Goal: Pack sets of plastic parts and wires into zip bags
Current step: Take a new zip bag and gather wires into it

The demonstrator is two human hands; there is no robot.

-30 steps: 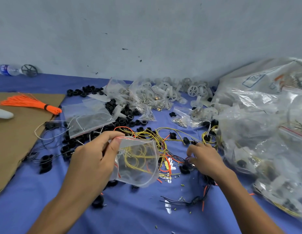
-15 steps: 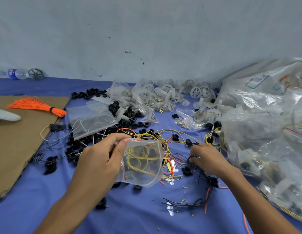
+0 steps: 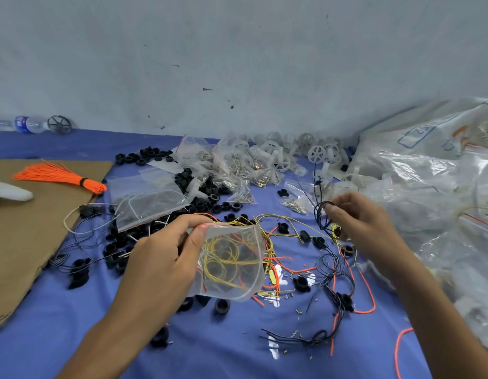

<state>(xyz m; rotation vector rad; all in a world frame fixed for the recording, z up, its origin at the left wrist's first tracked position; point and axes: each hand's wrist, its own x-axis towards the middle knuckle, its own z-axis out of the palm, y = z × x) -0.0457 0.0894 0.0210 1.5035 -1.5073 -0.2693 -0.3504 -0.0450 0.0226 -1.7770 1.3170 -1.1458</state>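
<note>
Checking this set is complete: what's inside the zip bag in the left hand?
The zip bag, gripped by the left hand, holds looped yellow wires and red wire. Dark shapes may lie inside or beneath it; the hand hides its left edge.

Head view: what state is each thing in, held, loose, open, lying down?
zip bag, held up by the left hand, yellow wires inside, mouth apparently open.
black wire, looped, pinched by the right hand, raised above the cloth.
orange wire bundle, tied, lying on the cardboard.
water bottle, lying on its side.
</note>
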